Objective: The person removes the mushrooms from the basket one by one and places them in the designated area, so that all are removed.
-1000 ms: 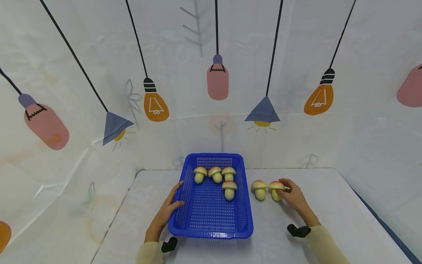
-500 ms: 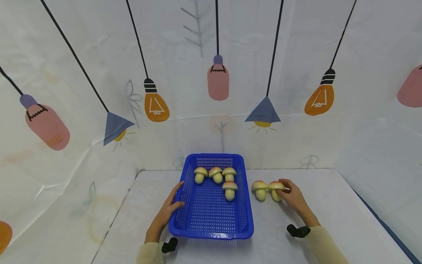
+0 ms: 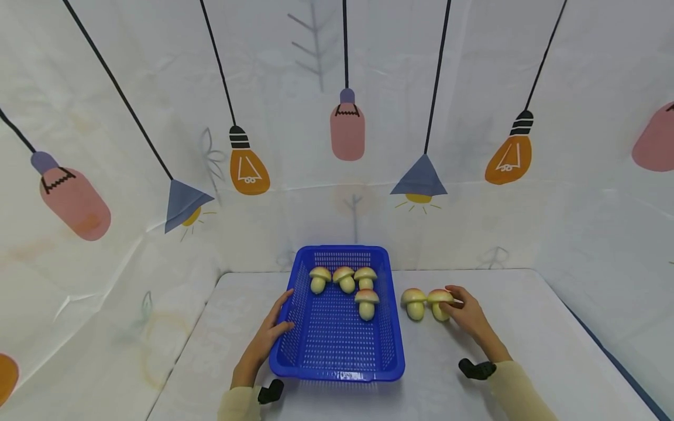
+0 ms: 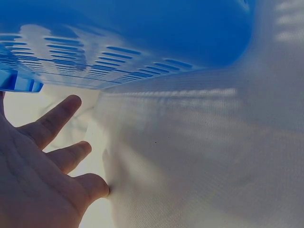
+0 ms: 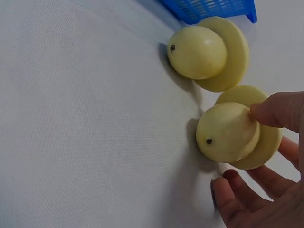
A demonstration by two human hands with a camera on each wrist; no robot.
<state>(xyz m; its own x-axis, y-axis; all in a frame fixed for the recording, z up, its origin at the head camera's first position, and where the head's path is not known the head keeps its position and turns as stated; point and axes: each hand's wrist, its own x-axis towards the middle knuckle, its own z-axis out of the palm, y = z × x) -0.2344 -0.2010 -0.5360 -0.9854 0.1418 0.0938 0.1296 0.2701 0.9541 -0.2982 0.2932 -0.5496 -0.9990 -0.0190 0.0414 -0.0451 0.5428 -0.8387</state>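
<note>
A blue plastic basket (image 3: 337,356) with a slotted bottom stands on the white table; several toy mushrooms (image 3: 344,279) with pale stems and reddish-yellow caps lie toward its far end. My left hand (image 3: 263,342) rests on the basket's left rim, thumb and index finger over the edge; its other fingers (image 4: 52,121) are spread outside the wall. To the right of the basket, my right hand (image 3: 466,313) pinches a toy mushroom (image 5: 228,133), thumb on the stem and fingers behind the cap. A second toy mushroom (image 5: 199,52) lies beside it, between it and the basket, caps close together.
The white-covered table (image 3: 437,374) extends on both sides of the basket. A pale curtain (image 3: 463,234) printed with hanging lamps rises directly behind the table's far edge. A black band (image 3: 476,368) is on the right wrist, and another black band (image 3: 271,390) is on the left.
</note>
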